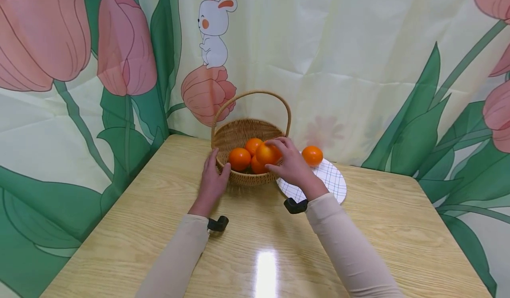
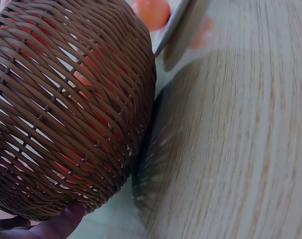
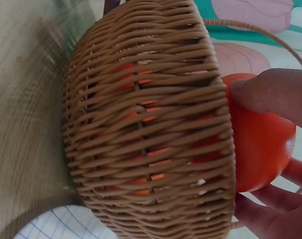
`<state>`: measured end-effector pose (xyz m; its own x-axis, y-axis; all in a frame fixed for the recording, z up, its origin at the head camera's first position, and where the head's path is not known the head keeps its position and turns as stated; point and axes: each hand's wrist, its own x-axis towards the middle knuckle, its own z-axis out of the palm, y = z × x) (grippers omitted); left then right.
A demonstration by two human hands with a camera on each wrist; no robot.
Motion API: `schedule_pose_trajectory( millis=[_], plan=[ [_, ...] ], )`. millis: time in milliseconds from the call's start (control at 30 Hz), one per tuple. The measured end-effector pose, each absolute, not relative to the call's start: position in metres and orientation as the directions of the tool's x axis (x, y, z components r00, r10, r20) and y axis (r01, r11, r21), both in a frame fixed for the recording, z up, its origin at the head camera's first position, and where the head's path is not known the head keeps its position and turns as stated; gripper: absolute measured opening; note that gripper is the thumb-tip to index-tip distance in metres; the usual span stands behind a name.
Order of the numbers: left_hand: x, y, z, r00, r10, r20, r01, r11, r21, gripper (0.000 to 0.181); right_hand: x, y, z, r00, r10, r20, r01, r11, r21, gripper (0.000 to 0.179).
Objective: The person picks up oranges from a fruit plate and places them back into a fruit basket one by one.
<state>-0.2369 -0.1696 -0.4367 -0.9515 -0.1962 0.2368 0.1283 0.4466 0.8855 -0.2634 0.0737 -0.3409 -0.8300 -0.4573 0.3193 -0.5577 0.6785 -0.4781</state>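
A brown wicker basket [image 1: 249, 179] with a tall arched handle stands at the back of the table, with several oranges [image 1: 239, 159] inside. My left hand [image 1: 212, 180] holds its left side, thumb near the front rim; in the left wrist view the thumb [image 2: 66, 221] lies against the weave. At the basket's right rim, my right hand [image 1: 292, 164] grips an orange [image 3: 263, 144] between thumb and fingers. That fruit sits at rim height, above the others. One more orange [image 1: 312, 156] rests on a round white plate [image 1: 334, 180] with blue grid lines, right of the basket.
The wooden table [image 1: 247, 236] reaches from the basket toward me. Behind it hangs a curtain [image 1: 330, 67] printed with tulips and a rabbit. The plate lies close to the basket's right side, partly under my right forearm.
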Motion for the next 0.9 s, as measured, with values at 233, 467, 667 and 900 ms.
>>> schedule_pose_trajectory(
  millis=[233, 467, 667, 900],
  plan=[
    [-0.235, -0.169, -0.434, -0.949, -0.2, 0.244, 0.132, 0.451, 0.883, 0.066, -0.266, 0.067, -0.346, -0.832, -0.482, 0.274, -0.553, 0.683, -0.478, 0.056],
    [-0.236, -0.169, -0.435, -0.948, -0.199, 0.249, 0.136, 0.453, 0.881, 0.066, -0.27, 0.065, -0.348, -0.828, -0.504, 0.246, -0.557, 0.686, -0.469, 0.055],
    [-0.237, -0.169, -0.435, -0.95, -0.201, 0.238, 0.124, 0.458, 0.881, 0.066, -0.273, 0.061, -0.345, -0.823, -0.528, 0.209, -0.56, 0.694, -0.451, 0.056],
    [-0.237, -0.168, -0.435, -0.949, -0.208, 0.238, 0.12, 0.459, 0.88, 0.065, -0.279, 0.054, -0.343, -0.815, -0.564, 0.135, -0.56, 0.704, -0.436, 0.057]
  ],
)
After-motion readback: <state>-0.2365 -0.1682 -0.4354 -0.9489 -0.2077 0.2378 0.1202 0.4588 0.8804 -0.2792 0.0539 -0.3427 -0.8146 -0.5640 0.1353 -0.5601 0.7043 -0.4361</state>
